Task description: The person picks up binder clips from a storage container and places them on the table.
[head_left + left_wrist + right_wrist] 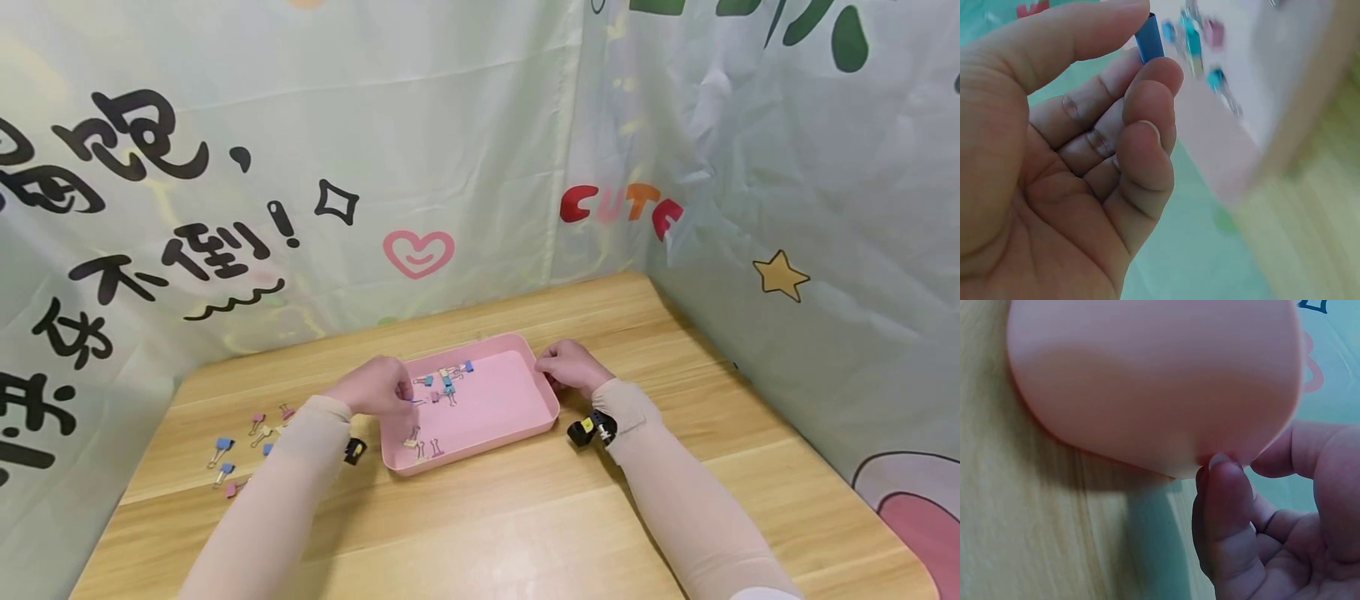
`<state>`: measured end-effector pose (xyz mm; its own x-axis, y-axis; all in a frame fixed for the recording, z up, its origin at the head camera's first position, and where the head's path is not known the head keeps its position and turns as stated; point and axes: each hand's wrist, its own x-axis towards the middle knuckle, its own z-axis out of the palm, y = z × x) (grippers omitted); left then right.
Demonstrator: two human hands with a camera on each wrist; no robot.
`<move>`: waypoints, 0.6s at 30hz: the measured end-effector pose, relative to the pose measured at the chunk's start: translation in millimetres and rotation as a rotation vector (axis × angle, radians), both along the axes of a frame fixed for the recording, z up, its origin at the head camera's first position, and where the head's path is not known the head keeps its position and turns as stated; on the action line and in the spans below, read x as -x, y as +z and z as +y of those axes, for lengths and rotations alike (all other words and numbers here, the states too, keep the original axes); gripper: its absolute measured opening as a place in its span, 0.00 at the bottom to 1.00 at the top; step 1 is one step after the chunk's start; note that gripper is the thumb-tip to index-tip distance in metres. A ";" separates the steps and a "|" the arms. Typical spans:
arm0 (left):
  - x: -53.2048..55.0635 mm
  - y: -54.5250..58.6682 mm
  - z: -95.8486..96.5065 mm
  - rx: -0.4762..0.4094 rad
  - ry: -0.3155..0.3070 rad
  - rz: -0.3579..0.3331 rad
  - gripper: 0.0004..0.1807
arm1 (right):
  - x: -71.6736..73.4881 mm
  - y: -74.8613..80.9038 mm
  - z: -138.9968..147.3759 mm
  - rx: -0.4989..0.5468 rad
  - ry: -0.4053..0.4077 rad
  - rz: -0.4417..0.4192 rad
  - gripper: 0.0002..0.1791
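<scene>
My left hand (375, 386) is over the left side of a shallow pink tray (504, 402). It pinches a small blue binder clip (1150, 40) between thumb and fingertips, and the fingers hide part of the clip. Inside the tray, several binder clips lie loosely grouped on the left half, including a teal clip (448, 387), a blue clip (468, 366) and a pink clip (435, 397). At the tray's right end, my right hand (576, 367) grips the wall, thumb on one side and finger on the other, as the right wrist view shows.
Left of the tray, several more binder clips lie scattered on the wooden table (480, 533), among them a blue clip (225, 443) and a pink clip (257, 418). My left forearm (262, 508) covers some of them. A printed curtain (480, 150) hangs behind the table and along its sides.
</scene>
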<state>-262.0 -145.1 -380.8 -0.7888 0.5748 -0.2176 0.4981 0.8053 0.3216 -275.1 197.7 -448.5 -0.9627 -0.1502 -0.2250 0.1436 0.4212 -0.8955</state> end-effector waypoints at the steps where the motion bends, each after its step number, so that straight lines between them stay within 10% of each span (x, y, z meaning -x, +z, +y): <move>1: -1.0 0.9 -8.0 -0.010 0.006 0.008 0.09 | -0.1 -0.2 0.1 0.000 0.002 0.001 0.08; 18: -65.1 0.7 -158.5 -0.057 0.207 0.021 0.10 | -0.8 2.2 -1.4 -0.009 0.003 -0.022 0.08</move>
